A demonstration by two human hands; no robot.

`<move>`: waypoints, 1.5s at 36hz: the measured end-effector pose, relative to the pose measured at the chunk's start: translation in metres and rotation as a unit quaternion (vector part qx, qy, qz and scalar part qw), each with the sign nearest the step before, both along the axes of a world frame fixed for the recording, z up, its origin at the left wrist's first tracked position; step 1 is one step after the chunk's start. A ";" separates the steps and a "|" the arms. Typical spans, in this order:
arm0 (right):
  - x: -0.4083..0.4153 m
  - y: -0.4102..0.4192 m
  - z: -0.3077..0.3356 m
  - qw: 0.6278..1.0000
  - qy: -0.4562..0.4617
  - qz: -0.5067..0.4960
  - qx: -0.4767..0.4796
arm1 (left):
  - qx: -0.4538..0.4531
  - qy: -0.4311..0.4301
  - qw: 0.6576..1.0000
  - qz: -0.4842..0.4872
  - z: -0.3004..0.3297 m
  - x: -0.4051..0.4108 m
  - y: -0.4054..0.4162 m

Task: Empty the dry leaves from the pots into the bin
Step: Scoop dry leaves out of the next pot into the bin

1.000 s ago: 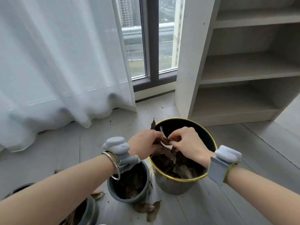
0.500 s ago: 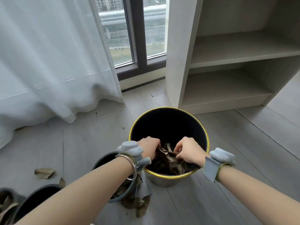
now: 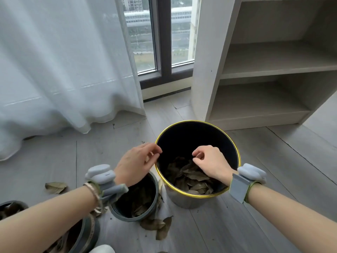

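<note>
The bin [image 3: 197, 125] stands open-topped, its upper half clear above the leaves [image 3: 191, 178]. A grey pot [image 3: 135, 201] crowds its left side, touching or nearly so. Behind stand the shelf unit [image 3: 206, 70] and curtain [image 3: 63, 61]; bare floor [image 3: 273, 161] opens to the right.
</note>
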State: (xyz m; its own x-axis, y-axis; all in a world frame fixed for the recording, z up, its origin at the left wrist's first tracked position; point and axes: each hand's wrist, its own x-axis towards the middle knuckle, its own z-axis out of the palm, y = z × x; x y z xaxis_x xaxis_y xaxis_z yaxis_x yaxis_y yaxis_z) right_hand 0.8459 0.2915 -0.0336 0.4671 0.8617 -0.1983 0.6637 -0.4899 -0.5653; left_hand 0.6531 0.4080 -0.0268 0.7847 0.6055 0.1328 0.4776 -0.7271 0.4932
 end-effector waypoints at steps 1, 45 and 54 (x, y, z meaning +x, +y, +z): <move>-0.005 0.001 0.005 0.999 0.002 -0.002 0.033 | 0.002 0.002 1.000 0.013 -0.003 -0.008 0.002; -0.166 0.098 -0.118 0.937 -0.046 0.168 -0.304 | -0.099 0.454 0.884 0.037 -0.141 -0.037 0.015; -0.163 0.091 -0.091 0.965 -0.031 0.128 -0.227 | -0.129 0.420 0.896 0.062 -0.117 -0.040 0.005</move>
State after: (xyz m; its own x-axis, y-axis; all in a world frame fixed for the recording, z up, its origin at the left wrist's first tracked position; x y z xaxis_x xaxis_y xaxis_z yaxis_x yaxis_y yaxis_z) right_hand 0.6830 0.3829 -0.1244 0.2728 0.7810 -0.5619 0.8216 -0.4930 -0.2864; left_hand 0.6132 0.4125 -0.1441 0.4678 0.6203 -0.6296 0.8278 -0.5571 0.0661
